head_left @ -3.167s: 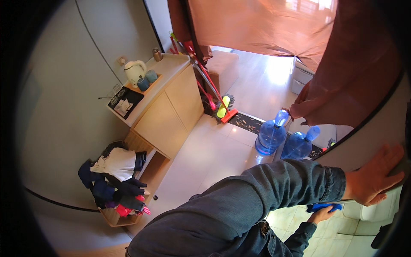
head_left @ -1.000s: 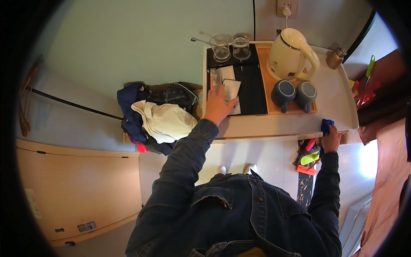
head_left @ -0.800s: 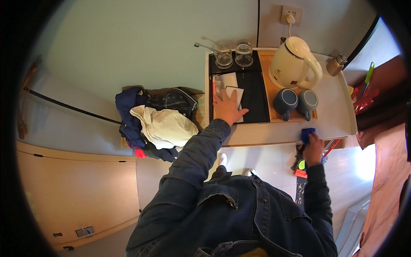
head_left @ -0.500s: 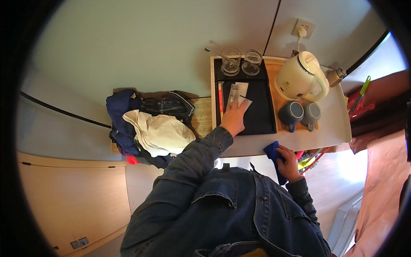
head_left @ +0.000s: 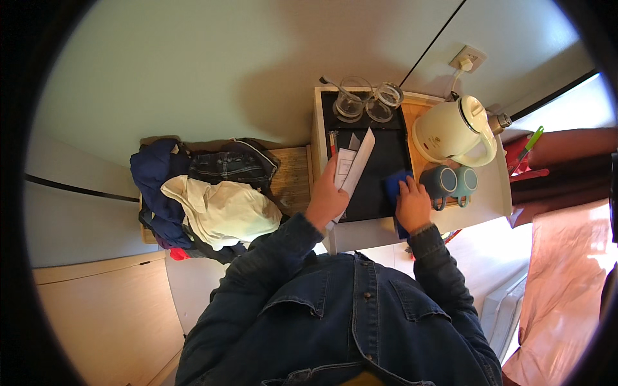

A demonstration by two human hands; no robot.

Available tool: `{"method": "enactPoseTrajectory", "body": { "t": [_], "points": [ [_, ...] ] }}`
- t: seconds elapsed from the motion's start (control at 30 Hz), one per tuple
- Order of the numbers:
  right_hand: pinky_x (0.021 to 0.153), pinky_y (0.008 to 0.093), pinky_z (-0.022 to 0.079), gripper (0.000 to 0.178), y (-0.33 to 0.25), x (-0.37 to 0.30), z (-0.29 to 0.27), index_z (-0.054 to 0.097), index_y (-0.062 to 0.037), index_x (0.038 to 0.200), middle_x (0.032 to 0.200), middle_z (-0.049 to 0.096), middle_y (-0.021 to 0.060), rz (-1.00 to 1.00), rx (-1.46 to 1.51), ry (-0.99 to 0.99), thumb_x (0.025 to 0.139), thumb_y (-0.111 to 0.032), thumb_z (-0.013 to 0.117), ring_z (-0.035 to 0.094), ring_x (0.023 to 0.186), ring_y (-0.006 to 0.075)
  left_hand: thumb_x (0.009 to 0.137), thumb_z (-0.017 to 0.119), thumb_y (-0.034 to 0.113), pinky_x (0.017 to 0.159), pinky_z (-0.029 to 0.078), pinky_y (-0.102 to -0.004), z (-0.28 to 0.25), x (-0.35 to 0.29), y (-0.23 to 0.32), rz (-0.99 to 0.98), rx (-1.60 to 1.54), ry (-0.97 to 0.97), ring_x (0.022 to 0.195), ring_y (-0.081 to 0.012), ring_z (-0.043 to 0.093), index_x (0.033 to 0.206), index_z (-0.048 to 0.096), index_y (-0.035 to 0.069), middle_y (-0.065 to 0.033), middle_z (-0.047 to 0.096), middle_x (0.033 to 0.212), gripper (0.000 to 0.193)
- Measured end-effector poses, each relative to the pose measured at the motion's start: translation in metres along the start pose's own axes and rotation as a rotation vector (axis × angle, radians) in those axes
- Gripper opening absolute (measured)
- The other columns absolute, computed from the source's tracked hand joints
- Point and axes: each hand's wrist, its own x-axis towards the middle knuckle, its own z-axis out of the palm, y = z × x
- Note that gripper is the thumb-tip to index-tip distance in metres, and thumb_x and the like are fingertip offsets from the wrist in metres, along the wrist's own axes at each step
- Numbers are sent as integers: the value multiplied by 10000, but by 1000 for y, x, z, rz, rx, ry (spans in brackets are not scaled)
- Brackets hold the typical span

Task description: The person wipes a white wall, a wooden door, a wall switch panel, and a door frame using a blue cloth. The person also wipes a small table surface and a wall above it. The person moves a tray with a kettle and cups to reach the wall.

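My left hand [head_left: 327, 201] is closed around several flat white packets [head_left: 358, 166], raised over the left side of a black tray [head_left: 376, 164]. Slim sticks, one with red on it, lie by the tray's left edge, partly hidden by that hand. With fingers bent, my right hand [head_left: 414, 204] presses a blue cloth [head_left: 392, 187] onto the tray's right part. The cloth's lower end hangs over the front edge of the cabinet top. Two clear glasses, a left one [head_left: 348, 107] with a toothbrush leaning in it and a right one [head_left: 380, 110], stand at the tray's back.
Right of the tray, a cream electric kettle [head_left: 444, 134] and two mugs, one dark blue [head_left: 440, 183] and one teal [head_left: 465, 181], stand on a wooden board. A steel flask [head_left: 499, 123] is behind the kettle. Piled clothes [head_left: 225, 207] lie on a wooden bench at left.
My left hand has picked up the white packets from the tray and drawn back toward me. My right hand has brought the blue cloth from the front edge onto the tray.
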Motion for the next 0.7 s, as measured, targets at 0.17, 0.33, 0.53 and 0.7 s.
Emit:
{"method": "enactPoseTrajectory", "body": {
  "t": [0.17,0.33,0.53,0.7],
  "points": [
    [836,431,458,390,12,77,34,565,-34,1118,1188,536,187,-19,42,144,745,-121,639,531,977,365,661,529,-42,916,436,-367,-37,-22,-10,-35,-21,95,1043,-329,580,1324,387,7,-211,578,1103,680],
    [820,441,473,401,-20,113,45,560,-53,1112,1228,502,174,-58,176,135,730,-128,657,514,1015,365,662,518,-102,910,441,-309,-70,-44,-2,-47,-85,229,1044,-207,563,1305,394,-5,-116,560,1144,662],
    [828,424,471,424,-48,68,26,603,-74,1128,1244,503,137,-382,366,-42,707,-27,598,504,1024,344,674,510,-124,907,437,-292,-66,-55,12,-106,-158,276,1042,-182,563,1316,381,-7,-111,558,1152,665],
    [837,409,468,457,4,26,-1,612,-85,1118,1224,521,132,-564,402,-223,671,10,586,509,1012,343,692,456,-104,965,391,-295,-37,-46,11,20,-38,259,1117,-241,532,1359,354,10,-160,552,1178,684]
  ]
}}
